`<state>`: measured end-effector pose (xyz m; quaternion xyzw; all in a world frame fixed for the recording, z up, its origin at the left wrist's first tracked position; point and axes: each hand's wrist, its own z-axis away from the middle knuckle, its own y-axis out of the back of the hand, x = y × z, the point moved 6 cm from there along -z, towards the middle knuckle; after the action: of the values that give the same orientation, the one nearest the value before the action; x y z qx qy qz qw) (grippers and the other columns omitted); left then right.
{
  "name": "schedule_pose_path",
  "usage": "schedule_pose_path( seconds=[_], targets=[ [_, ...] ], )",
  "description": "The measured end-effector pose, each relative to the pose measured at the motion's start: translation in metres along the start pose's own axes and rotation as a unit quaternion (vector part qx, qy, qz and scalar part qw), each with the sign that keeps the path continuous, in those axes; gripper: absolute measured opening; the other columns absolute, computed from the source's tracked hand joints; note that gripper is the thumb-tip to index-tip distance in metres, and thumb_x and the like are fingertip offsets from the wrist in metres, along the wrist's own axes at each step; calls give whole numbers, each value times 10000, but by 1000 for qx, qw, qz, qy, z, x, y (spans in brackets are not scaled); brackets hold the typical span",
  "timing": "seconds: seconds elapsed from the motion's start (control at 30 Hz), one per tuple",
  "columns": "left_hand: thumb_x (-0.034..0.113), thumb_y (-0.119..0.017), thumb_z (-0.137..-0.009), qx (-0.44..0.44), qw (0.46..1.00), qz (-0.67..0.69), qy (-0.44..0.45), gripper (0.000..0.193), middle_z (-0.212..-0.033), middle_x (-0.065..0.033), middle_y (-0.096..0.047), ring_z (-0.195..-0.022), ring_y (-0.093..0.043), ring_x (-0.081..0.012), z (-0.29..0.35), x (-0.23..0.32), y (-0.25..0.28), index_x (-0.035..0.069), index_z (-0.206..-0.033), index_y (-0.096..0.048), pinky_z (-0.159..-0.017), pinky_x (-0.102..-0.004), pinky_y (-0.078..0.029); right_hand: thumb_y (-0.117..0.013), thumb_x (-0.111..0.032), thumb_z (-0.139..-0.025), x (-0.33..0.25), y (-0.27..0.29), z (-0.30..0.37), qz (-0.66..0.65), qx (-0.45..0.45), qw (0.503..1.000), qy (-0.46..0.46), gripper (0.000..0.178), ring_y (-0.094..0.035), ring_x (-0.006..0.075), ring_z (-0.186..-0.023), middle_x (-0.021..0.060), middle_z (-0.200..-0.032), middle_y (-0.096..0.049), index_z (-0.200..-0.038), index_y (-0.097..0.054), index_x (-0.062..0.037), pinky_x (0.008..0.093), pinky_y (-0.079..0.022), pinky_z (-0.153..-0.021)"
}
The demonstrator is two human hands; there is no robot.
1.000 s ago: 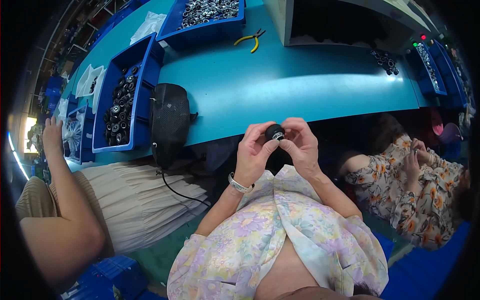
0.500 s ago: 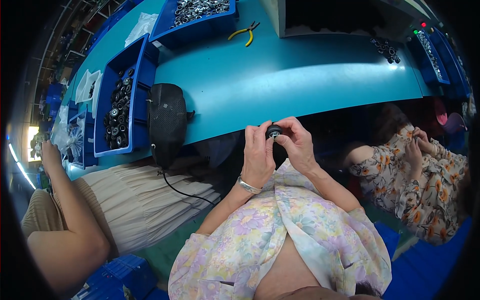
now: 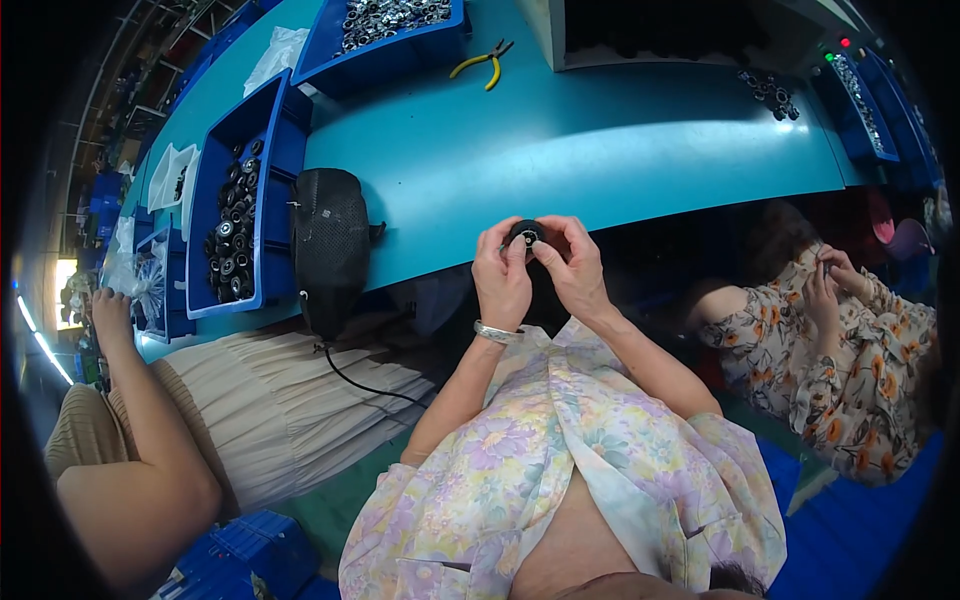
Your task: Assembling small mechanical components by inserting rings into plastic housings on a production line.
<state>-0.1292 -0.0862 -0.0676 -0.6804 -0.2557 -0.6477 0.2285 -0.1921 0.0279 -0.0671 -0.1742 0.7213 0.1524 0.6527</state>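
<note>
A small black wheel-like part (image 3: 527, 235) with a metallic centre is held up between my two hands at the table's near edge. My left hand (image 3: 502, 277) is closed on its left side, thumb against the face and fingers curled round the rim. On the other side my right hand (image 3: 570, 265) grips it the same way, its thumb also on the face. The round face and its centre show upward between the thumbs. The fingers hide the outer rim in part.
A blue bin (image 3: 262, 225) of similar black parts and a black mesh-covered object (image 3: 333, 235) stand to the left. Yellow-handled pliers (image 3: 486, 65) lie near another blue bin (image 3: 395, 55) of shiny metal parts. Co-workers sit at both sides; dark parts (image 3: 768, 94) lie far right.
Both my hands have moved slightly forward and left with the wheel-like part. Its face now shows more fully, and both thumbs rest on it.
</note>
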Motion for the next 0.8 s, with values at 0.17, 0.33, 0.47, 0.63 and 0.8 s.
schedule_pose_path(
  seconds=[0.17,0.33,0.47,0.63,0.8],
  targets=[
    [23,-563,-900,-74,994,-81,-19,207,-860,-85,-631,-736,-634,-149,3,17,5,-20,-1102,-579,-662,-274,-533,-569,-31,-921,-5,4,-1,-19,-42,999,23,185,-595,119,-834,60,-959,-588,-1096,-563,29,250,-507,-758],
    [8,-586,-868,-84,994,-71,-1,204,-767,-102,-635,-628,-619,-152,10,28,0,-36,-1066,-572,-582,-273,-499,-585,-12,-865,-34,4,0,87,-33,990,110,162,-587,210,-701,115,-880,-551,-1023,-583,23,312,-482,-638],
    [-7,-577,-875,-44,986,-157,-30,177,-823,-102,-662,-662,-631,-117,9,25,-1,-44,-1048,-566,-580,-247,-517,-566,4,-874,-24,3,-5,90,-29,992,86,141,-587,194,-718,112,-896,-558,-1012,-591,20,295,-493,-653],
    [-11,-529,-920,-50,993,89,64,177,-950,-141,-646,-774,-662,-150,4,14,2,-82,-1082,-518,-637,-264,-577,-591,-35,-902,1,-5,10,-167,-51,984,-47,239,-557,82,-815,22,-898,-549,-1134,-563,16,234,-494,-727],
    [8,-550,-922,-112,986,97,82,175,-970,-154,-644,-789,-661,-142,5,21,5,-81,-1065,-502,-654,-264,-576,-594,-33,-891,-29,4,6,-27,-65,996,51,248,-594,122,-792,64,-895,-593,-1130,-556,22,258,-505,-707]
  ],
)
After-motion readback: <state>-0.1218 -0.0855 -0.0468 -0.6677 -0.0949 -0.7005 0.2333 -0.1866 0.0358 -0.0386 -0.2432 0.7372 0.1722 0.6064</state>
